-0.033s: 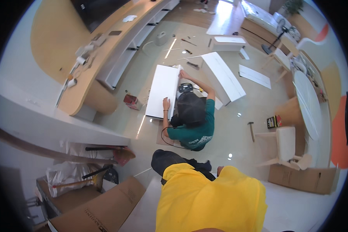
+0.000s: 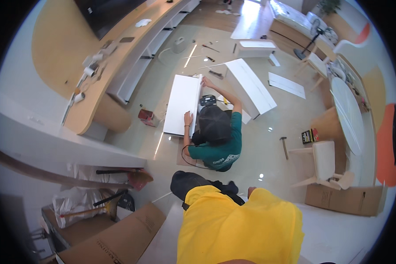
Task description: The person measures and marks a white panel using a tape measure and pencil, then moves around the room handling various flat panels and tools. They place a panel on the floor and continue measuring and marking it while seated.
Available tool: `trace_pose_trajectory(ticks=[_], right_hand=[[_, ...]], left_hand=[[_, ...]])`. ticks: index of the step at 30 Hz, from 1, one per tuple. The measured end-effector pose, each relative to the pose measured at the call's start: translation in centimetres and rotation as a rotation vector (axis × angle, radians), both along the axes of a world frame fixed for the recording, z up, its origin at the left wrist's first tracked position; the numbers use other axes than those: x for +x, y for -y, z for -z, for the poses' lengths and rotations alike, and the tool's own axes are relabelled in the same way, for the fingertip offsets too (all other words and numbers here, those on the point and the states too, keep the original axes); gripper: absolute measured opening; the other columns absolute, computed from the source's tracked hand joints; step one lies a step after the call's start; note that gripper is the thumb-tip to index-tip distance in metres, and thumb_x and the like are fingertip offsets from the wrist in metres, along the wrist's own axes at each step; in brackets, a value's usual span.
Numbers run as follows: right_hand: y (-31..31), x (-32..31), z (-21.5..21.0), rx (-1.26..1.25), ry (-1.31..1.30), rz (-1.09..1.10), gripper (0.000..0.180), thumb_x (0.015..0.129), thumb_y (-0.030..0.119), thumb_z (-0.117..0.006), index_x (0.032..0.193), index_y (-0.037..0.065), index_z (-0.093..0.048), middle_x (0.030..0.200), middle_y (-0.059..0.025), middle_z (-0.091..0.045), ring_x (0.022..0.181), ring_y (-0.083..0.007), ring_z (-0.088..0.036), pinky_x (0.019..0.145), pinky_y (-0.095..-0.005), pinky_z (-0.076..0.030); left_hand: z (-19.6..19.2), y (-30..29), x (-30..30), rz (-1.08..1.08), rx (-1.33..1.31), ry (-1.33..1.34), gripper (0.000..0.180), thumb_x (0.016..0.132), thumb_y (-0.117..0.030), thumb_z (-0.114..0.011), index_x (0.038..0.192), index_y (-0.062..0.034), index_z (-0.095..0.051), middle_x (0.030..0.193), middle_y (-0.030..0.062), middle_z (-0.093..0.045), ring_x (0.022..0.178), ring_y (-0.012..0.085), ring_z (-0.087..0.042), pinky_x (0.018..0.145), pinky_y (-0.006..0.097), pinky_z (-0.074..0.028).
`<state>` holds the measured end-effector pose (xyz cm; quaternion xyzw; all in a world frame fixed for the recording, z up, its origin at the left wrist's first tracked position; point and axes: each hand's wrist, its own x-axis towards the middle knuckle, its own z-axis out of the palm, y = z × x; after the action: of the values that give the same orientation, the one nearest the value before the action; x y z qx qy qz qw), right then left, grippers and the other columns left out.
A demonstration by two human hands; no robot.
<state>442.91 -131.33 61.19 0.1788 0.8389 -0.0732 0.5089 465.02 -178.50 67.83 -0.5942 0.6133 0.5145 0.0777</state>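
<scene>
Left hand: we do not see it. We list a dark red open box; a white rectangular unit on the floor, a co-worker's left hand spread on top, right hand at its far edge; a long white panel; the wearer's right hand, seemingly, a sliver past the yellow sleeve, openness and hold we cannot tell; a hammer.
</scene>
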Motion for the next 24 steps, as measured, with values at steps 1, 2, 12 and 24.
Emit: trace_pose_trajectory(ticks=[1, 2, 12, 24], right_hand=[[-0.9, 0.2, -0.5, 0.022, -0.001, 0.007, 0.047, 0.079, 0.024, -0.07, 0.115, -0.007, -0.066, 0.109, -0.0239, -0.07, 0.107, -0.0388, -0.068, 0.087, -0.0464, -0.056], [-1.4, 0.4, -0.9, 0.037, 0.0, 0.015, 0.047, 0.079, 0.023, -0.07, 0.114, -0.007, -0.066, 0.109, -0.0238, -0.07, 0.107, -0.0388, -0.068, 0.087, -0.0465, -0.056], [9.3, -3.6, 0.9, -0.174, -0.126, -0.024, 0.038, 0.078, 0.016, -0.067, 0.109, -0.006, -0.068, 0.107, -0.0234, -0.07, 0.103, -0.0379, -0.07, 0.083, -0.0469, -0.058], [13.9, -14.6, -1.8, -0.336, -0.285, -0.207, 0.04, 0.072, 0.008, -0.064, 0.11, -0.002, -0.071, 0.104, -0.0244, -0.07, 0.091, -0.0358, -0.073, 0.08, -0.0451, -0.058]], left_hand=[[0.1, 0.4, -0.3, 0.02, -0.003, -0.003, 0.032, 0.092, -0.023, -0.065, 0.113, 0.0014, -0.068, 0.1, 0.0174, -0.068, 0.087, 0.0272, -0.066, 0.07, 0.037, -0.049], [0.2, 0.7, -0.4, 0.032, 0.003, -0.005, 0.032, 0.092, -0.023, -0.065, 0.114, 0.0013, -0.067, 0.1, 0.017, -0.068, 0.087, 0.0268, -0.066, 0.07, 0.037, -0.049], [0.0, -0.2, 1.0, 0.069, -0.002, -0.007, 0.033, 0.092, -0.021, -0.066, 0.117, 0.0004, -0.066, 0.096, 0.0139, -0.068, 0.081, 0.0227, -0.066, 0.063, 0.034, -0.048], [1.7, -7.8, 10.5, -0.166, -0.015, -0.004, 0.036, 0.092, -0.019, -0.067, 0.122, -0.0007, -0.065, 0.091, 0.0102, -0.068, 0.074, 0.0179, -0.066, 0.055, 0.031, -0.047]])
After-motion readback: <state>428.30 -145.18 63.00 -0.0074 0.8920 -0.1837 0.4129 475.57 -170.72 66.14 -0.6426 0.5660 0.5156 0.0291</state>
